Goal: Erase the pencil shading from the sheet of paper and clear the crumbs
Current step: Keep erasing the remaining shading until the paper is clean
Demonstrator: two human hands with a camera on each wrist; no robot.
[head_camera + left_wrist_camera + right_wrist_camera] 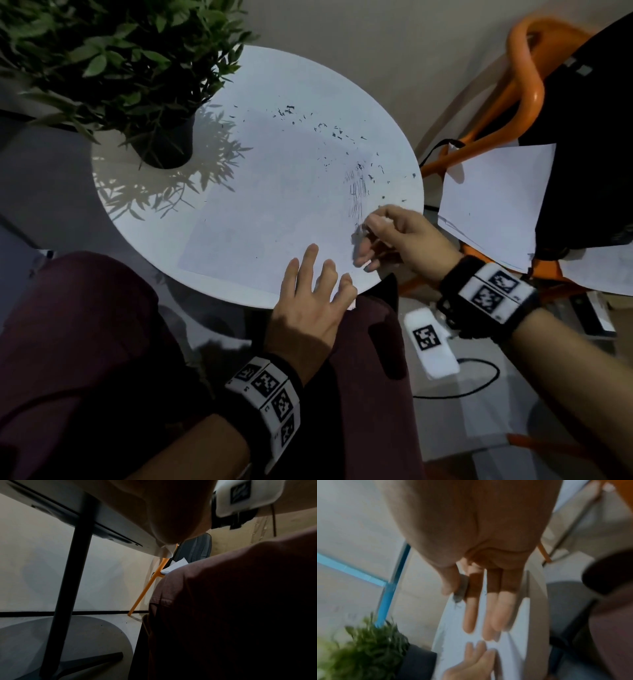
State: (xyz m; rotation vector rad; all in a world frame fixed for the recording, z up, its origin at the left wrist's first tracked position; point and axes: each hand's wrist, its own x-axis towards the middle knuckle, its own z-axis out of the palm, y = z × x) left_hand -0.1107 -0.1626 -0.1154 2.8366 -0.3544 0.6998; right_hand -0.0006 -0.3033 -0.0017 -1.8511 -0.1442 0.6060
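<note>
Nearest the head camera, the left hand [308, 301] lies flat with fingers spread and straight, its grip released, pressing the near right corner of the white rectangular sheet of paper [267, 205] against the round white table [164, 240]. Right hand [397, 236]: thumb and forefinger pinch a small grey eraser [461, 588], whose tip touches the paper; the other fingers extend straight. Grey pencil shading [358, 192] remains as scribbled strokes just beyond the eraser, near the sheet's right edge. Dark eraser crumbs [322, 130] lie scattered across the far right part of the sheet and onto the table. Green leafy plant in a dark pot [164, 144] stands at the table's far left.
</note>
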